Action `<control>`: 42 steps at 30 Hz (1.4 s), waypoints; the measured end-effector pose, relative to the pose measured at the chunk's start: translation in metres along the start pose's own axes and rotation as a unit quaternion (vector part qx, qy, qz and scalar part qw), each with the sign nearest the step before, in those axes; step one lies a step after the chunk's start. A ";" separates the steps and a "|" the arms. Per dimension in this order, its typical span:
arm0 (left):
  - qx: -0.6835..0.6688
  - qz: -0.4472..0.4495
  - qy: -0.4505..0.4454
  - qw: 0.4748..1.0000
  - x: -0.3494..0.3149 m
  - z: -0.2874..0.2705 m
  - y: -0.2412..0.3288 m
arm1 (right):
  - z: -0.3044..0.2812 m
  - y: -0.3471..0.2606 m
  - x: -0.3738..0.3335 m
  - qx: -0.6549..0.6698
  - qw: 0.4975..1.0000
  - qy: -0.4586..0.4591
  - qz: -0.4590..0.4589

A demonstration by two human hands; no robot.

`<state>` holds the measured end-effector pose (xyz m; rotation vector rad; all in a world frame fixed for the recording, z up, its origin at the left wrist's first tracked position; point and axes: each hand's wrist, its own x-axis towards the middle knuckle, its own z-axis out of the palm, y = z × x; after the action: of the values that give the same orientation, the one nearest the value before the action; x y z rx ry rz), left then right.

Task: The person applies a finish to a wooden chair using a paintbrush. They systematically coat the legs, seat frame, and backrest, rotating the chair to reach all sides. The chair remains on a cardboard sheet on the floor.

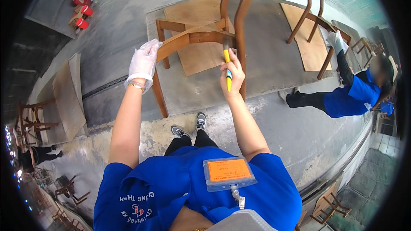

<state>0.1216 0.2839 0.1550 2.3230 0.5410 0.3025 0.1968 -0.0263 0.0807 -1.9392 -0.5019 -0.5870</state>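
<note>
A brown wooden chair frame [174,43] with an unfilled seat stands before me, its tall back posts rising to the top of the view. My left hand [144,61], in a thin whitish plastic glove, is closed round the front corner of the seat rail. My bare right hand [232,75] grips a paintbrush [227,55] with a yellow handle. Its bristles are up against the rail close to the back post, slightly blurred, so whether they touch the wood is hard to tell.
Flat cardboard [198,58] lies beneath the chair. At the right a co-worker in a blue shirt [349,98] reaches to another chair [319,19] on a second cardboard sheet [305,38]. Red buckets [82,23] sit far left, and more chairs [36,117] stand at the left edge.
</note>
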 end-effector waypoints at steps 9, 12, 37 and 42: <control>-0.032 -0.008 -0.007 0.999 -0.001 0.001 -0.001 | 0.027 0.021 0.010 -0.006 0.999 0.022 -0.029; -0.013 -0.010 -0.012 1.000 -0.001 0.000 -0.001 | 0.051 0.026 0.004 -0.002 0.999 0.026 -0.026; 0.001 -0.027 -0.054 0.998 0.004 -0.014 -0.005 | 0.109 -0.020 0.006 0.272 0.953 0.086 0.099; -0.065 -0.048 -0.092 0.992 0.005 -0.026 0.000 | 0.111 -0.048 -0.008 0.570 0.743 -0.314 0.154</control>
<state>0.1171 0.3020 0.1735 2.1646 0.5236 0.0738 0.1824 0.0937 0.0678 -0.8963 -0.7003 0.5732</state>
